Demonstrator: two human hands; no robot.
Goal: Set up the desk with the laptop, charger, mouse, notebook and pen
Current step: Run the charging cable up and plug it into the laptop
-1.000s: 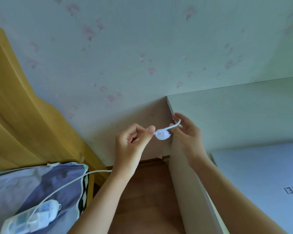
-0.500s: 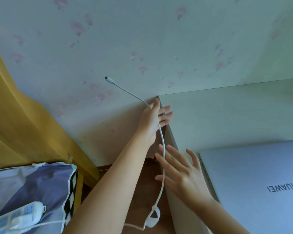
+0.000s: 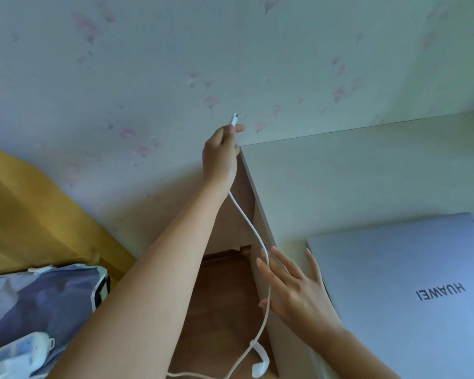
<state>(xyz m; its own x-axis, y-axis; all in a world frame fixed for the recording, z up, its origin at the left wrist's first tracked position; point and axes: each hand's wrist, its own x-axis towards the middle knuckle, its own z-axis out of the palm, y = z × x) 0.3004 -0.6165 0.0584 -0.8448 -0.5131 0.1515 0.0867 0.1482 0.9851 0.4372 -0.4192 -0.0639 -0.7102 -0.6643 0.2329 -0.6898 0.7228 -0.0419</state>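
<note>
A: Head view, item one: left hand (image 3: 220,153).
B: Raised beside the far left corner of the surface (image 3: 367,181), fingers curled round the charger cable (image 3: 253,231) just below its connector (image 3: 234,120). The plug tip stands up above the fingers, against the flowered wall (image 3: 175,77). Half a second ago the hand held the cable farther down and a long loose end arced off to the left; now only the plug shows above the grip.

A: Item two: right hand (image 3: 294,288).
B: Fingers straight and spread, holding nothing, at the left edge of the surface next to the laptop (image 3: 400,283). The cable runs down across its fingertips; contact cannot be told for certain. Its place is much as before; a second ago it was pinching the cable near the corner.

A: Item three: cable, lower run.
B: Hangs from the left hand along the side of the surface to a white strap tie (image 3: 259,362) near the floor (image 3: 216,296), then trails left out of frame.

A: Item four: laptop.
B: Closed, lid up, lettering upside down to the camera, lying at the right on the surface. Unmoved.

A: Remaining entries?
B: Power strip (image 3: 17,356) on blue bedding (image 3: 39,302), lower left; yellow wooden bed frame (image 3: 39,209) behind it.
</note>
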